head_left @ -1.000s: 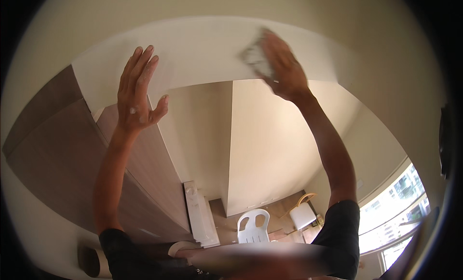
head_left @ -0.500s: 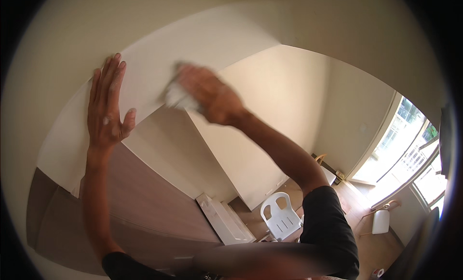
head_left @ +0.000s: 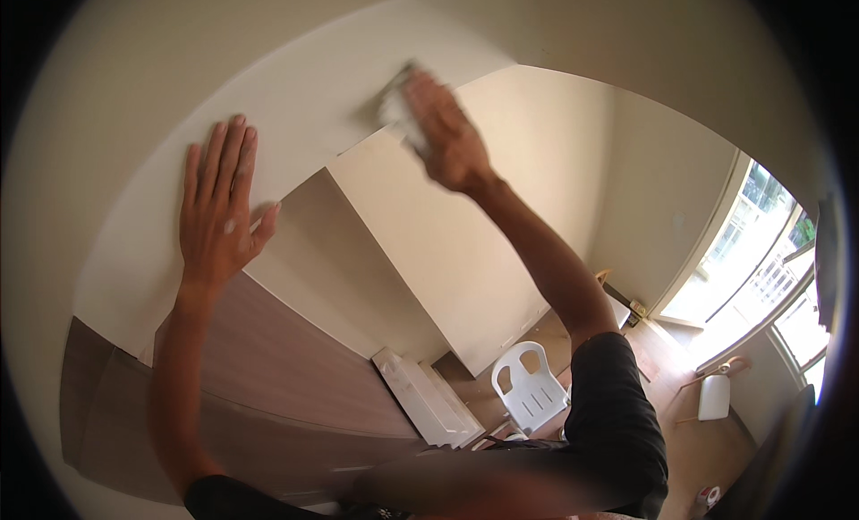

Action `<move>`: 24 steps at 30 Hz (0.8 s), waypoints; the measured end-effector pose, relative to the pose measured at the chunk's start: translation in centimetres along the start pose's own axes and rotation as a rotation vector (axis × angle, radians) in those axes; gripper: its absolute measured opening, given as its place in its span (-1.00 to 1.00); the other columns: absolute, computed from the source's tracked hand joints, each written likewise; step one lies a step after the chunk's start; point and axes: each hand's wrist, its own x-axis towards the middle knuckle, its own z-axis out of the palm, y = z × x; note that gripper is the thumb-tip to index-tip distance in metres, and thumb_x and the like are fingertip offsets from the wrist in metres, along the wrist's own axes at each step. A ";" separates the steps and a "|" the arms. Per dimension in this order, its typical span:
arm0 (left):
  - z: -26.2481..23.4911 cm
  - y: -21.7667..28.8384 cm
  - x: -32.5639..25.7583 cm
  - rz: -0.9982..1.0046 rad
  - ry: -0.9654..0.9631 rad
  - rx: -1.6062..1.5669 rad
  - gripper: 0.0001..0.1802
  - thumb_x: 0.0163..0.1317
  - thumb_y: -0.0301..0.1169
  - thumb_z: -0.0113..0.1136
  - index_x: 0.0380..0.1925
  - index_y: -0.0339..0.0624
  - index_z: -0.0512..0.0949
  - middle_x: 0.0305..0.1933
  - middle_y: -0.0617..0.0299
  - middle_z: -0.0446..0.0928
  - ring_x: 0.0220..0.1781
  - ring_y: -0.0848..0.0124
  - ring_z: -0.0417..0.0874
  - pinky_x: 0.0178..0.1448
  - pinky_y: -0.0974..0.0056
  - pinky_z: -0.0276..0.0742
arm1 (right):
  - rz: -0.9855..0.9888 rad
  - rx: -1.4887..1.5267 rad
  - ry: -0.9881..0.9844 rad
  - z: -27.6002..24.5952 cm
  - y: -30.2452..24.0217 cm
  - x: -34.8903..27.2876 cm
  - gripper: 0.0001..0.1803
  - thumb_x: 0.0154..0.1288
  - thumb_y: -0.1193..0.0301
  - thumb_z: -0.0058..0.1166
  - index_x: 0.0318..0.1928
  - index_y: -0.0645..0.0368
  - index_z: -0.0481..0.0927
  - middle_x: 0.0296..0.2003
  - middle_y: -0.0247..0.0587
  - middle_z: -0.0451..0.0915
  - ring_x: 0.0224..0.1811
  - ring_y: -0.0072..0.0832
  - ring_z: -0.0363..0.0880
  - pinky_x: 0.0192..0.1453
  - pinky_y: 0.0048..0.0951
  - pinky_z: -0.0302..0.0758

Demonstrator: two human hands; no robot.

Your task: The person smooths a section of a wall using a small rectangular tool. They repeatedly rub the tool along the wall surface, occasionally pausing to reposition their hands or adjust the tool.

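Note:
Stretched out with its fingers apart, my left hand (head_left: 215, 217) lies flat against a pale, smooth panel (head_left: 309, 95) overhead. Specks of white show on its skin. My right hand (head_left: 450, 137) presses a whitish cloth (head_left: 399, 114) to the same panel, near its lower edge. Motion smears the cloth and fingertips, so the exact kind of cloth is hard to make out. Both arms reach up, and the right hand is farther to the right, apart from the left.
Below stand brown wood-grained cabinet fronts (head_left: 295, 377) and a low pale box-like unit (head_left: 425, 399). A white plastic chair (head_left: 530, 390) is at the lower middle, another white-backed chair (head_left: 714, 397) at the right. Bright windows (head_left: 734, 251) line the right side.
My right hand has moved up and to the right along the panel with the cloth. The left hand appears slightly lower and farther right, still flat; the whole view has shifted a little.

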 end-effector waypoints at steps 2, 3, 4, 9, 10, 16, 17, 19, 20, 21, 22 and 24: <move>0.7 -0.6 -2.5 0.002 0.009 0.002 -0.07 0.38 -0.02 0.17 0.62 -0.29 0.18 0.73 0.01 0.16 0.76 0.07 0.12 0.79 -0.18 -0.03 | 0.147 -0.151 0.132 -1.6 7.9 -0.5 -0.17 0.52 0.50 0.13 0.68 0.22 0.05 0.68 0.13 0.02 0.75 0.02 -0.08 0.76 -0.09 0.07; 1.1 -1.1 -4.7 -0.003 0.005 0.013 -0.09 0.42 -0.02 0.15 0.62 -0.33 0.16 0.73 -0.03 0.15 0.76 0.04 0.11 0.78 -0.21 -0.03 | 0.274 -0.078 0.103 -3.2 9.0 -0.2 -0.18 0.52 0.55 0.09 0.68 0.22 0.05 0.69 0.13 0.00 0.75 0.04 -0.10 0.75 -0.11 0.10; 1.3 -1.5 -6.3 0.003 0.007 0.026 -0.10 0.46 -0.03 0.12 0.62 -0.36 0.15 0.73 -0.07 0.14 0.77 0.00 0.09 0.77 -0.24 -0.04 | 0.276 -0.111 0.140 -2.9 9.4 -0.5 -0.18 0.52 0.55 0.09 0.67 0.24 0.04 0.69 0.13 -0.01 0.76 0.04 -0.11 0.76 -0.11 0.09; 2.6 -1.9 -15.7 -0.139 0.022 0.083 -0.04 0.49 0.00 0.15 0.63 -0.42 0.04 0.70 -0.26 0.09 0.75 -0.17 0.08 0.74 -0.31 -0.04 | 0.162 -0.058 0.010 -1.4 5.6 -1.6 -0.25 0.57 0.50 0.05 0.66 0.24 0.09 0.69 0.13 -0.02 0.74 0.06 -0.06 0.76 -0.07 0.08; 2.2 -2.3 -17.2 -0.162 0.001 0.105 -0.01 0.48 -0.01 0.18 0.64 -0.43 0.01 0.70 -0.30 0.08 0.74 -0.20 0.07 0.74 -0.32 -0.04 | 0.229 -0.035 0.077 -1.2 8.4 -2.1 -0.25 0.56 0.51 0.06 0.65 0.25 0.11 0.69 0.13 0.00 0.74 0.06 -0.04 0.76 -0.05 0.08; 0.9 -1.0 -24.6 -0.490 -0.099 0.099 0.10 0.40 -0.05 0.30 0.65 -0.46 -0.07 0.71 -0.37 -0.01 0.76 -0.24 0.00 0.76 -0.31 -0.09 | -0.078 -0.059 0.081 2.6 1.0 -0.1 -0.34 0.53 0.54 0.02 0.60 0.11 0.30 0.65 -0.02 0.18 0.72 0.11 0.03 0.74 0.13 0.08; 0.2 -0.6 -24.3 -0.552 -0.113 0.063 0.09 0.40 -0.05 0.29 0.65 -0.47 -0.08 0.72 -0.36 -0.03 0.77 -0.22 -0.03 0.77 -0.30 -0.13 | -0.166 -0.104 0.009 2.8 -1.0 0.8 -0.33 0.51 0.56 0.02 0.59 0.06 0.34 0.65 -0.06 0.20 0.72 0.11 0.04 0.73 0.17 0.08; -1.0 -0.5 -25.8 -0.600 -0.162 0.045 0.10 0.40 -0.05 0.28 0.65 -0.48 -0.09 0.73 -0.35 -0.07 0.78 -0.18 -0.06 0.78 -0.28 -0.18 | -0.382 -0.066 -0.148 4.9 -8.9 2.3 -0.27 0.40 0.62 0.06 0.57 0.01 0.38 0.66 -0.19 0.21 0.72 0.05 0.05 0.73 0.20 0.11; -1.4 -0.4 -26.5 -0.612 -0.181 0.027 0.11 0.40 -0.05 0.28 0.65 -0.48 -0.10 0.74 -0.34 -0.08 0.79 -0.17 -0.07 0.79 -0.27 -0.20 | -0.462 0.014 -0.203 6.1 -12.6 3.5 -0.25 0.38 0.62 0.07 0.57 0.00 0.38 0.66 -0.26 0.21 0.73 0.00 0.05 0.73 0.17 0.13; -2.4 -0.4 -27.2 -0.641 -0.237 0.029 0.11 0.40 -0.05 0.26 0.65 -0.49 -0.11 0.74 -0.34 -0.08 0.79 -0.13 -0.08 0.80 -0.24 -0.25 | -0.536 0.092 -0.256 7.3 -16.3 4.3 -0.23 0.35 0.62 0.08 0.57 -0.02 0.38 0.66 -0.32 0.20 0.73 -0.04 0.05 0.73 0.13 0.16; -2.6 -0.5 -28.3 -0.648 -0.205 0.023 0.10 0.39 -0.07 0.27 0.64 -0.50 -0.09 0.73 -0.35 -0.06 0.79 -0.15 -0.06 0.79 -0.27 -0.23 | -0.620 0.119 -0.285 8.1 -19.8 5.2 -0.23 0.35 0.61 0.08 0.57 -0.03 0.38 0.67 -0.38 0.19 0.74 -0.09 0.04 0.73 0.09 0.16; -2.9 -1.3 -30.1 -0.635 -0.111 0.020 0.09 0.35 -0.11 0.30 0.63 -0.50 -0.06 0.72 -0.36 -0.02 0.78 -0.19 -0.03 0.77 -0.30 -0.19 | -0.770 0.180 -0.302 10.7 -27.0 7.4 -0.24 0.35 0.59 0.07 0.57 -0.05 0.38 0.67 -0.45 0.18 0.73 -0.18 0.06 0.76 -0.01 0.16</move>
